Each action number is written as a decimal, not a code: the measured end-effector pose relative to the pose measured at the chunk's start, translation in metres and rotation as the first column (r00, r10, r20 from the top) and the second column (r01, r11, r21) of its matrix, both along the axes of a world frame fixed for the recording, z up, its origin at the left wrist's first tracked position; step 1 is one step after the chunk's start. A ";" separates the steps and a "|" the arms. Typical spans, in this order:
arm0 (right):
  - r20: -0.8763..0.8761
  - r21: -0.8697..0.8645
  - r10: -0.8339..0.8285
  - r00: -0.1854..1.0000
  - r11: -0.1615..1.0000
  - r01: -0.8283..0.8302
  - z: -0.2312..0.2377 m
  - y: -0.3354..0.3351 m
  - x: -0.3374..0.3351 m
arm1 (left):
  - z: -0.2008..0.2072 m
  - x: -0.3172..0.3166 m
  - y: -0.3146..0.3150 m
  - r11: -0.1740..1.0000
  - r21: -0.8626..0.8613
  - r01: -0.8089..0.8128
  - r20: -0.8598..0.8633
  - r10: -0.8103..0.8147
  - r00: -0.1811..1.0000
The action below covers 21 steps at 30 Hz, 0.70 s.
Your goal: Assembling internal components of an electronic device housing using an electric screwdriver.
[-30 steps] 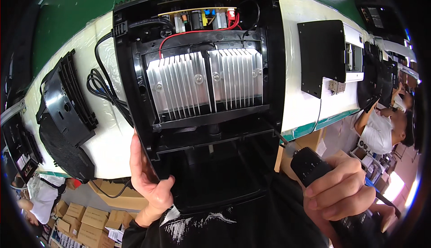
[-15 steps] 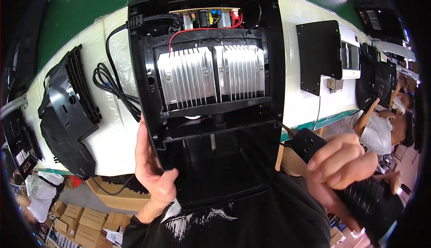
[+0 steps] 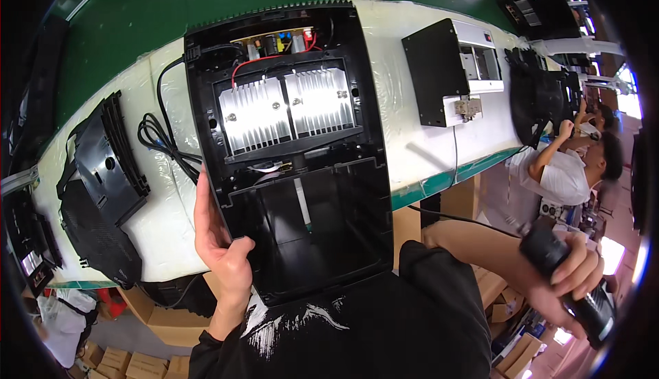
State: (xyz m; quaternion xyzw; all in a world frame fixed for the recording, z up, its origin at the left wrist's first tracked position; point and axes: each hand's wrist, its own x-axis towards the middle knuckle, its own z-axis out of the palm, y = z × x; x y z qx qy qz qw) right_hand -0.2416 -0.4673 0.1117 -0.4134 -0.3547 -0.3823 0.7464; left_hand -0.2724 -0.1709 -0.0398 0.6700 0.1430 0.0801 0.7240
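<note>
A long black plastic housing (image 3: pixel 374 193) lies open before me, one end on the bench and the other near my body. Two silver finned heat sinks (image 3: pixel 257 118) are fixed inside it, and a small circuit board (image 3: pixel 271 38) with red wires sits behind them. My left hand (image 3: pixel 225 242) is closed on the housing's left wall, fingers outside and thumb over the edge. Well off to the right, apart from the housing, my right hand (image 3: pixel 580 269) is wrapped round a black electric screwdriver (image 3: pixel 546 248). A dark cord crosses near its front.
A coiled power cord (image 3: pixel 165 135) and black plastic covers (image 3: pixel 103 187) lie on the left of the padded white bench (image 3: pixel 377 97). At the right stands a black-and-white metal box (image 3: pixel 439 73). Another person (image 3: pixel 566 166) works beyond it. Cardboard boxes (image 3: pixel 141 365) are below.
My right hand has pulled the screwdriver away from the housing, to the right and down. My left hand keeps its hold; the housing appears shifted slightly left as the view turns.
</note>
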 end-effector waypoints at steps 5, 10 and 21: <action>0.019 -0.138 -0.727 0.686 0.678 0.722 -0.007 -0.098 -0.015 | 0.006 0.004 -0.006 0.999 -0.030 0.038 0.005 -0.038 0.999; -0.121 -0.146 -0.741 0.661 0.672 0.726 -0.051 -0.105 0.022 | 0.001 0.002 -0.003 1.000 -0.019 0.011 0.000 -0.011 1.000; -0.342 -0.303 -0.383 0.858 0.909 0.285 -0.042 -0.140 0.067 | 0.006 0.002 -0.006 0.996 0.088 0.025 -0.039 -0.022 0.999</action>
